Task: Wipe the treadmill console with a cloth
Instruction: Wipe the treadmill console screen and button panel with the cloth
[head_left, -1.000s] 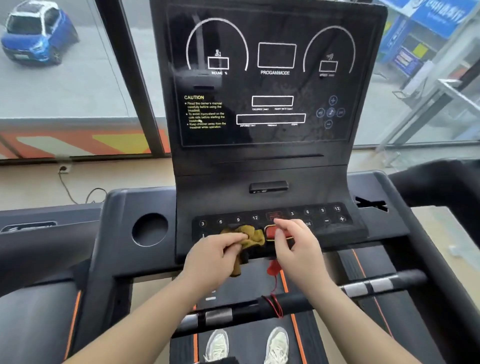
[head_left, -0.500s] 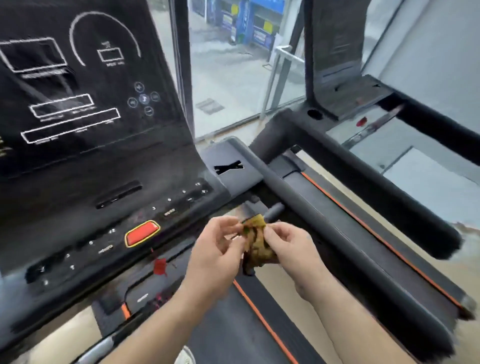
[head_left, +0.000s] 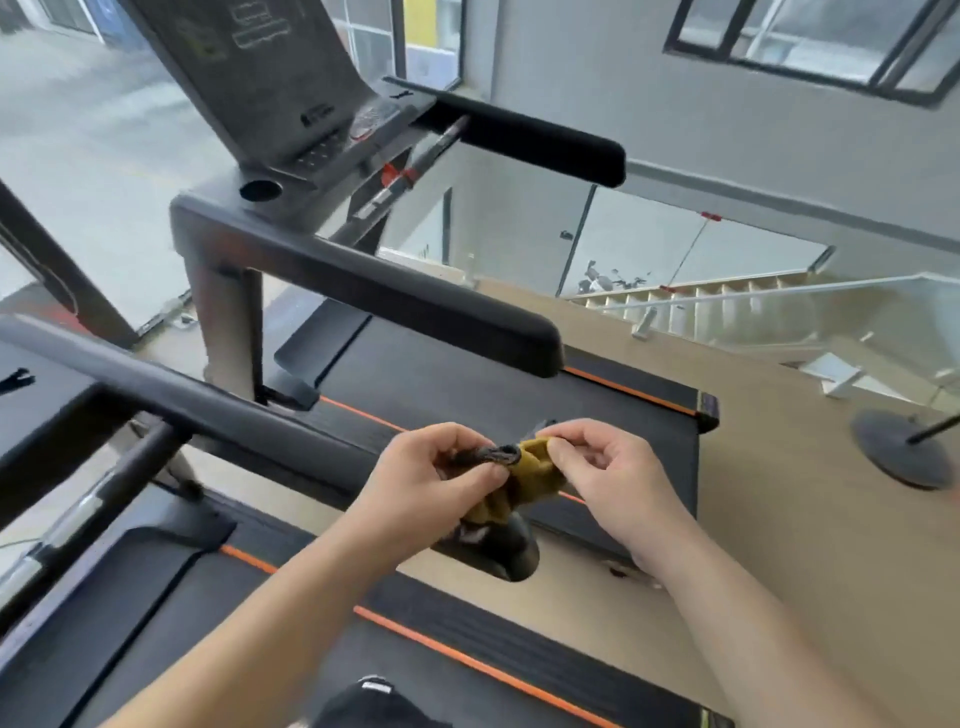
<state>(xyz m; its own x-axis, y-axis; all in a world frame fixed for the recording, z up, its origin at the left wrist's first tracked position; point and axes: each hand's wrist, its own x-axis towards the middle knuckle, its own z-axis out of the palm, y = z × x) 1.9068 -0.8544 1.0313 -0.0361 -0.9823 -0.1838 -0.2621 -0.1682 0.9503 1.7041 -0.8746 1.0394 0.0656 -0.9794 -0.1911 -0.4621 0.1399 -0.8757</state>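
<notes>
Cloth (head_left: 537, 475) is held in mid-air between both hands. Left hand (head_left: 415, 483) has thumb and fingers clamped on its dark end; right hand (head_left: 618, 478) pinches the yellow edge. Console (head_left: 270, 78) stands well apart, upper left. Recommendation: fold a clean, flat face outward before wiping.

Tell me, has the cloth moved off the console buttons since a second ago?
Yes. The cloth, pinched by the left hand and right hand, has left the keypad and is now rightward, past the treadmill's right handrail.
</notes>
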